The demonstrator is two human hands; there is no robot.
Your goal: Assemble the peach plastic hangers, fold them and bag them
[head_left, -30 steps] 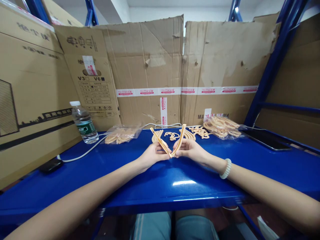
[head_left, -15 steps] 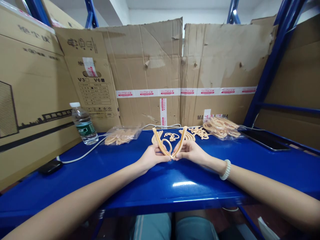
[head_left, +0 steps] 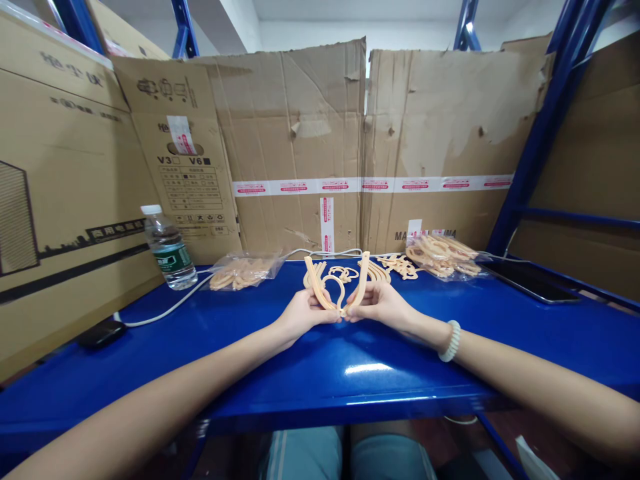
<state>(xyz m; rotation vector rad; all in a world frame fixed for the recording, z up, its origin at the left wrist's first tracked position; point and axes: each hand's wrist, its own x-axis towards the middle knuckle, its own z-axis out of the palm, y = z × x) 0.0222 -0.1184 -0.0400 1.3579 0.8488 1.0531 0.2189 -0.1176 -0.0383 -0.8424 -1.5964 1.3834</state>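
My left hand [head_left: 303,315] is closed on a curved beige strip [head_left: 315,279], which looks like wood and rises up and outward from my fingers. A matching curved strip [head_left: 363,275] stands in my right hand [head_left: 383,303], pinched between thumb and fingers. The lower ends of the two strips meet between my fingertips, forming a V; whether they are joined there is hidden. Between them shows a thin hook-shaped beige piece [head_left: 342,288]; I cannot tell what supports it. Just behind my hands, more curved strips [head_left: 379,272] and small curly pieces [head_left: 344,273] lie on the blue table [head_left: 300,380].
Loose beige pieces [head_left: 405,267] lie near a plastic bag of similar parts [head_left: 443,255]; another bag [head_left: 245,272] is at left. A water bottle [head_left: 170,257], a white cable [head_left: 160,317] and a black device [head_left: 101,333] stand left, a dark tablet or phone [head_left: 530,280] right. Cardboard [head_left: 295,120] walls the back.
The two strips have turned slightly in my hands, showing more of their broad faces. The right strip's top has come a little left and stands more upright. Both hands stay nearly in place.
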